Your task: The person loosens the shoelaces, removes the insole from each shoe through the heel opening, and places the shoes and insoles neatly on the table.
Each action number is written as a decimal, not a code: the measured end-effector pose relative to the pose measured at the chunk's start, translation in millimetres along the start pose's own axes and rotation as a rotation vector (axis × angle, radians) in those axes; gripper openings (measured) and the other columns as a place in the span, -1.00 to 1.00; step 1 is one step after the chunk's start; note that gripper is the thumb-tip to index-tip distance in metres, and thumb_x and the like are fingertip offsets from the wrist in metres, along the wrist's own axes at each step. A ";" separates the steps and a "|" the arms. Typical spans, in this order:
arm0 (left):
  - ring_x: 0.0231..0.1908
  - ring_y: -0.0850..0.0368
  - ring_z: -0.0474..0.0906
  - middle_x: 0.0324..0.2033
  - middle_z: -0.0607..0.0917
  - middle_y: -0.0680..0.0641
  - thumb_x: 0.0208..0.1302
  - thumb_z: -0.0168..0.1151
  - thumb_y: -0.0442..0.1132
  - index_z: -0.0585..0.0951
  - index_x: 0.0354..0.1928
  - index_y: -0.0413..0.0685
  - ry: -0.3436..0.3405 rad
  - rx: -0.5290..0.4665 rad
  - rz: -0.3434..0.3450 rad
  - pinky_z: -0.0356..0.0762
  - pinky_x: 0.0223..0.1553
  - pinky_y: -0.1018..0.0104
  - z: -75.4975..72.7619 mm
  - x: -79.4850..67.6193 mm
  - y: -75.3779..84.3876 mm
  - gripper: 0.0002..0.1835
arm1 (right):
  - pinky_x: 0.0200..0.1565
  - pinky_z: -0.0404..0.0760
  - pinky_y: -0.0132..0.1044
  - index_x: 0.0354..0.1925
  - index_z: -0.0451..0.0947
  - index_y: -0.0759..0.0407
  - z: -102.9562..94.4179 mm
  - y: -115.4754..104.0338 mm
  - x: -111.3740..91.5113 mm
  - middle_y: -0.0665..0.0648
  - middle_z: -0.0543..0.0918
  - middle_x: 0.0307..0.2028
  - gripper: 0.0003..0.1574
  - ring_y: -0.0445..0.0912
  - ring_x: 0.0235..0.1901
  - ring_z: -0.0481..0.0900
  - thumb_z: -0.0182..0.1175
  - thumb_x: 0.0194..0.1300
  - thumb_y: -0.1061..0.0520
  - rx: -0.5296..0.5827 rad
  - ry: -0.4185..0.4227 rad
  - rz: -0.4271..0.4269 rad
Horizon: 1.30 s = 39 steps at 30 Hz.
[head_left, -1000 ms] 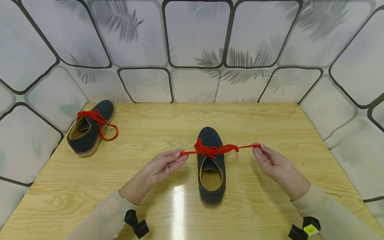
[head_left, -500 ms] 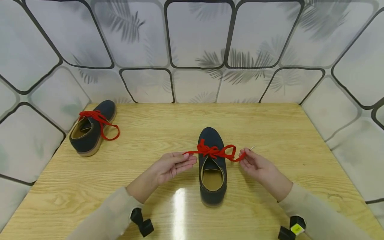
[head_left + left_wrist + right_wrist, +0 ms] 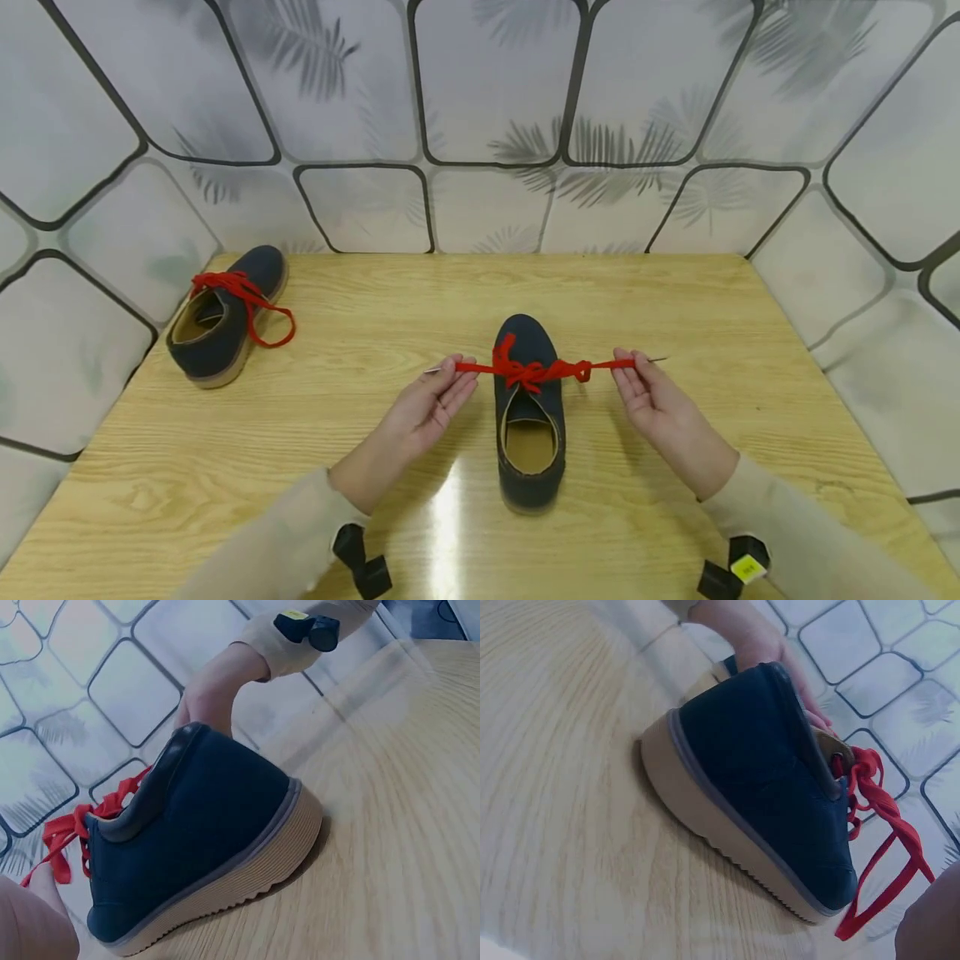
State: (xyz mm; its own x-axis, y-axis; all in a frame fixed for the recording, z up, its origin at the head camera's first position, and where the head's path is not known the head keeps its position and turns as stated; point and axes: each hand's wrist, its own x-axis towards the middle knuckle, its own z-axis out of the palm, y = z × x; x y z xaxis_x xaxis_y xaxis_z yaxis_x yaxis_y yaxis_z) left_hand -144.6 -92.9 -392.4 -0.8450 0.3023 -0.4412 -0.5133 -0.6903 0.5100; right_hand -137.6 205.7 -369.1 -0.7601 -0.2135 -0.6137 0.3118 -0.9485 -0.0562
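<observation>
A dark navy shoe (image 3: 531,487) stands upright on the table, toe pointing away, its opening showing a tan insole. Red laces (image 3: 527,377) are knotted in loops over its tongue. On the shoe's left side my left hand (image 3: 420,417) pinches one lace end, with the tip poking out past the fingers. My right hand (image 3: 667,412) pinches the other end on the right, and a thin tip sticks out beyond it. Both lace ends stretch nearly straight sideways. The left wrist view shows the shoe's side (image 3: 187,810) and ridged pale sole; the fingertips are mostly hidden there.
A second navy shoe (image 3: 217,354) with red laces lies at the table's far left, one loop of lace hanging over its side. The wooden table (image 3: 360,317) ends at a patterned cloth wall (image 3: 495,92) behind and on both sides.
My right hand came inward, slackening its lace, then moved outward again and pulled it straight. My left hand shifted slightly right, then back a little left and up. The shoe stays put.
</observation>
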 end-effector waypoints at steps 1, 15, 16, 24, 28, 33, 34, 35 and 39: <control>-0.23 0.18 0.69 -0.29 0.72 -0.05 0.47 -0.12 -0.29 0.49 -0.08 -0.15 0.017 -0.007 0.023 0.52 0.05 0.35 1.3 -0.1 -1.7 -0.81 | 0.22 0.35 -0.44 -0.20 0.56 0.25 0.0 -0.4 -1.5 0.18 0.66 -0.20 -0.85 -0.23 0.08 0.52 0.06 0.35 0.24 0.028 -0.011 0.005; -0.18 0.16 0.69 -0.30 0.74 -0.07 0.46 -0.10 -0.28 0.45 0.00 -0.18 0.128 -0.120 0.145 0.49 0.08 0.31 8.5 -6.4 -7.9 -0.79 | 0.24 0.34 -0.37 -0.19 0.56 0.24 1.4 -7.5 -4.5 0.21 0.67 -0.22 -0.87 -0.11 0.00 0.61 0.11 0.32 0.25 0.036 -0.016 -0.019; -0.15 0.16 0.68 -0.29 0.73 -0.06 0.46 -0.11 -0.28 0.42 0.08 -0.19 0.134 -0.119 0.151 0.49 0.08 0.32 9.3 -6.3 -7.7 -0.75 | 0.24 0.34 -0.38 -0.21 0.56 0.24 0.7 -8.5 -3.9 0.20 0.67 -0.23 -0.87 -0.11 -0.01 0.62 0.10 0.33 0.24 0.038 -0.013 -0.018; 0.21 0.06 0.39 -0.03 0.65 -0.12 0.46 -0.11 -0.27 0.13 0.39 -0.23 0.146 -0.126 0.152 0.46 0.12 0.34 8.1 -7.0 -4.3 -0.49 | 0.22 0.36 -0.37 -0.29 0.58 0.29 -2.0 -15.6 -1.5 0.22 0.69 -0.28 -0.83 -0.12 -0.04 0.64 0.09 0.34 0.22 0.022 -0.011 -0.020; 0.14 0.08 0.47 -0.01 0.65 -0.12 0.47 -0.14 -0.27 0.12 0.39 -0.23 0.156 -0.105 0.169 0.46 0.12 0.34 2.7 -10.1 -0.4 -0.49 | 0.23 0.35 -0.40 -0.28 0.58 0.30 -3.1 -20.7 -3.7 0.21 0.69 -0.26 -0.84 -0.15 -0.01 0.61 0.10 0.33 0.23 0.060 -0.021 -0.018; 0.00 0.16 0.60 -0.21 0.72 -0.02 0.47 -0.13 -0.25 0.22 0.32 -0.21 0.116 -0.089 0.167 0.45 0.13 0.33 4.1 -7.8 -3.5 -0.56 | 0.23 0.34 -0.42 -0.28 0.58 0.33 -6.1 -25.2 -4.1 0.22 0.68 -0.26 -0.80 -0.12 -0.05 0.63 0.08 0.35 0.20 0.085 -0.047 0.004; -0.01 0.16 0.61 -0.21 0.72 -0.02 0.47 -0.11 -0.24 0.29 0.27 -0.20 0.107 -0.098 0.160 0.44 0.14 0.32 5.9 -6.9 -5.2 -0.61 | 0.23 0.34 -0.41 -0.28 0.57 0.32 -6.1 -24.9 -3.1 0.22 0.68 -0.27 -0.80 -0.11 -0.06 0.64 0.09 0.35 0.20 0.079 -0.050 0.010; 0.00 0.15 0.60 -0.21 0.72 -0.03 0.46 -0.10 -0.23 0.35 0.20 -0.19 0.099 -0.110 0.154 0.44 0.15 0.31 7.5 -5.7 -7.2 -0.66 | 0.24 0.34 -0.40 -0.28 0.57 0.32 -6.1 -24.1 -1.8 0.22 0.68 -0.27 -0.80 -0.10 -0.07 0.64 0.10 0.34 0.19 0.070 -0.051 0.018; -0.10 0.14 0.65 -0.25 0.73 -0.06 0.44 -0.04 -0.25 0.49 -0.08 -0.16 0.108 -0.142 0.126 0.40 0.18 0.24 12.7 -1.5 -15.4 -0.83 | 0.28 0.29 -0.40 -0.27 0.53 0.31 -3.9 -19.1 3.7 0.24 0.65 -0.26 -0.87 -0.07 -0.06 0.61 0.11 0.33 0.23 0.015 -0.012 0.041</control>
State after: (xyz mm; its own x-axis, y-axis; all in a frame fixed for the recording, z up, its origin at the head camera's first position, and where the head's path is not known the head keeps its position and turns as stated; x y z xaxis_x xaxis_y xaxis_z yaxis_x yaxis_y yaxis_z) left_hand -137.3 -74.4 -390.2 -0.8765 0.1407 -0.4604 -0.3715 -0.8061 0.4608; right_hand -144.1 223.9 -373.4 -0.7536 -0.2551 -0.6059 0.3345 -0.9422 -0.0194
